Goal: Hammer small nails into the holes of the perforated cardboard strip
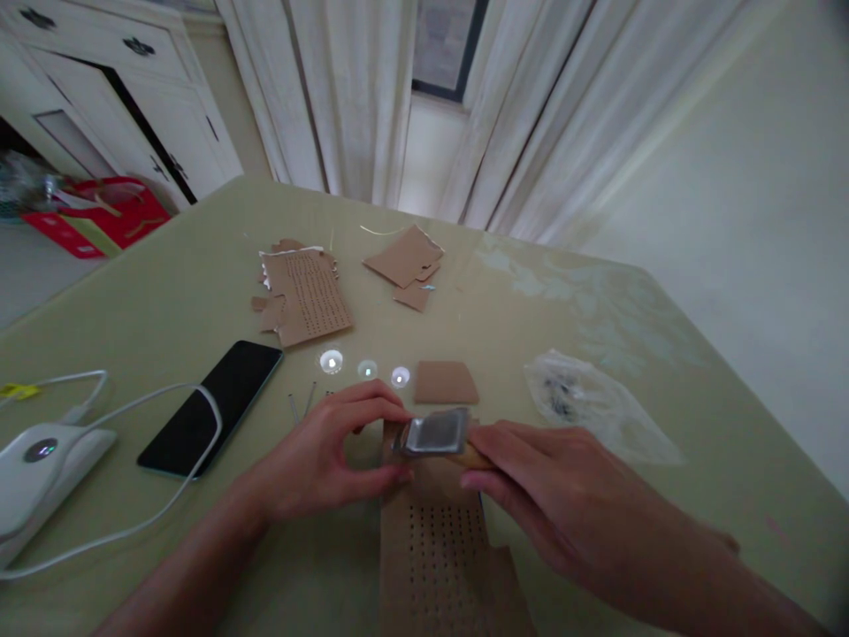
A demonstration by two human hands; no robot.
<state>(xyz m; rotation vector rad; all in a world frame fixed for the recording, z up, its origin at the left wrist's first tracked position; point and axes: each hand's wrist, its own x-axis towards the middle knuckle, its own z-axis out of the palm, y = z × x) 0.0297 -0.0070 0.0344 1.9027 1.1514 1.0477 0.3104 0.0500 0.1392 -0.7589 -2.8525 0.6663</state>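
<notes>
No text, brand or number legible in this view. Small dark display [41, 450] on white power bank [23, 487] at left edge: lit, greenish-white marks, possibly digits; too small and blurred to read, value not recorded. Yellow tag [19, 391] on the white cable [89, 375] and red bag [136, 202] on the floor: any print likewise unreadable.

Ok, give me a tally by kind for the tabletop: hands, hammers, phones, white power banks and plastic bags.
Hands: 2 (left hand, right hand)
Hammer: 1
Phone: 1
White power bank: 1
Plastic bag: 1
Total: 6
</notes>
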